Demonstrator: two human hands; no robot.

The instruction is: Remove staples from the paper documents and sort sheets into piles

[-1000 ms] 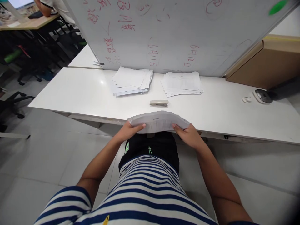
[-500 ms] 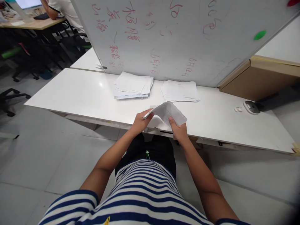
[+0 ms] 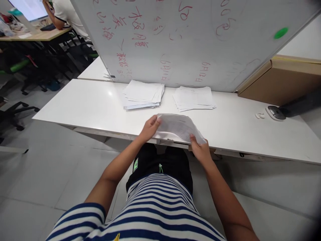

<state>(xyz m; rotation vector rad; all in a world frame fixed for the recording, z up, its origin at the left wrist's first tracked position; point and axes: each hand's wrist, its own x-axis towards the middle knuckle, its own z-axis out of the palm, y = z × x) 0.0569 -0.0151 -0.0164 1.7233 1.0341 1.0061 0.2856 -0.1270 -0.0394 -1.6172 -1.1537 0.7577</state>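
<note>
Two hands, each grip pinching bowed paper (image 3: 175,126) over the counter (image 3: 82,103) near its front edge: left hand (image 3: 149,128) at the left end, right hand (image 3: 201,150) at the lower right corner. Two paper stacks (image 3: 194,97) lie toward the rear edge. Judgement: light, even thumb pressure should limit creasing.

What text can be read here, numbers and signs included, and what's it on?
"6月11日": whiteboard, red handwriting, sideways.
"6月12日": same board, right of it; the last digit is less certain.
Other red writing on the board: too unclear or cut off to quote.
Held paper, left stack, right stack: print too small or blurred.
Shorts patch: unreadable.
</note>
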